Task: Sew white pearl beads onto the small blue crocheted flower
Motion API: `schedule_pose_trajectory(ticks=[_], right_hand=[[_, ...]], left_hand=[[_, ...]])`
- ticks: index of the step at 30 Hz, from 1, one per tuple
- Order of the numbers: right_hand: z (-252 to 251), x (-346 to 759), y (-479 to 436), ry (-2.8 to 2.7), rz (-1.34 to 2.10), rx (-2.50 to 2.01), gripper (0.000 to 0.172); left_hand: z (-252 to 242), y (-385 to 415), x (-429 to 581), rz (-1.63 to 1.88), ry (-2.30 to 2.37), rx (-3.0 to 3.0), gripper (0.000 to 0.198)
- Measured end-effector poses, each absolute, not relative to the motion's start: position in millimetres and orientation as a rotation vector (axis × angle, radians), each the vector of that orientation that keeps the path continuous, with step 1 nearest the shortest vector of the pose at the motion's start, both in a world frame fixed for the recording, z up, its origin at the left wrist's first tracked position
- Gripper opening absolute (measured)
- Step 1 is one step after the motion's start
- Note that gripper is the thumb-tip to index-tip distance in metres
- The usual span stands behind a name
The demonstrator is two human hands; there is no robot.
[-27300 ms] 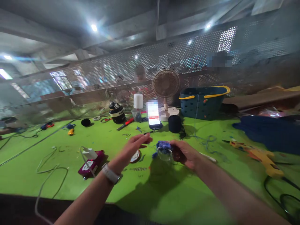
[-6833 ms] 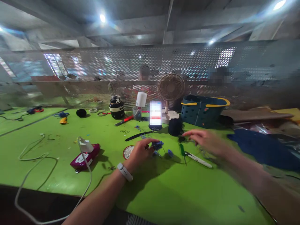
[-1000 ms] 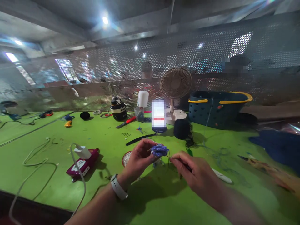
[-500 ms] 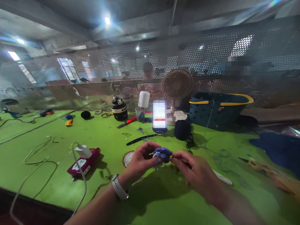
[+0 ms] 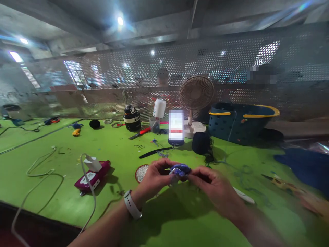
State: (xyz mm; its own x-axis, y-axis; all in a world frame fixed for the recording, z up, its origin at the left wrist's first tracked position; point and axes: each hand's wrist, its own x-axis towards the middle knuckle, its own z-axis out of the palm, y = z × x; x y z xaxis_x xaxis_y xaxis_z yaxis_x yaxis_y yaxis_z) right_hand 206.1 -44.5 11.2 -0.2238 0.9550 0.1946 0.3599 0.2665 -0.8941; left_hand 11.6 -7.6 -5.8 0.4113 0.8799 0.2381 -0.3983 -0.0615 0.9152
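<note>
A small blue-purple knitted or crocheted piece [image 5: 181, 169] with a row of pearly white beads is held up between both hands over the green table. My left hand [image 5: 156, 179], with a white watch on its wrist, pinches the piece's left side between thumb and fingers. At its right edge, the thumb and fingers of my right hand [image 5: 215, 185] are closed on the same piece. Whether a needle or thread is also in the right fingers cannot be made out. Close behind my left hand lies a red-rimmed dish [image 5: 136, 176] of white beads, partly covered by that hand.
A lit phone [image 5: 176, 127] stands ahead, near a fan [image 5: 196, 92] and a dark yarn ball [image 5: 200, 143]. At right are a teal basket [image 5: 226, 127] and blue cloth [image 5: 303, 168]. A purple power strip [image 5: 94, 178] with a white cable [image 5: 93, 202] sits left.
My right fingers have come in closer against the piece's right edge. The piece looks flatter and slightly turned. The whole view has shifted a little.
</note>
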Motion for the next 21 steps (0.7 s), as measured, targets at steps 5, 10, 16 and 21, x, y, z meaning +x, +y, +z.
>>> schedule_pose_trajectory(ticks=[5,10,16,21], right_hand=[[10,200,-42,-1.532,1.148,-1.177,0.032],[15,203,-46,-1.757,0.544,-1.225,0.020],[6,195,-44,-1.943,0.067,-1.076,0.006],[5,187,-43,-1.966,0.015,-1.027,0.005]], left_hand=[[-6,-8,12,1.095,0.669,1.398,0.026],[-6,-8,11,1.190,0.880,1.731,0.025],[-6,-12,13,1.175,0.927,2.017,0.028],[-5,-15,16,1.142,0.936,2.092,0.028]])
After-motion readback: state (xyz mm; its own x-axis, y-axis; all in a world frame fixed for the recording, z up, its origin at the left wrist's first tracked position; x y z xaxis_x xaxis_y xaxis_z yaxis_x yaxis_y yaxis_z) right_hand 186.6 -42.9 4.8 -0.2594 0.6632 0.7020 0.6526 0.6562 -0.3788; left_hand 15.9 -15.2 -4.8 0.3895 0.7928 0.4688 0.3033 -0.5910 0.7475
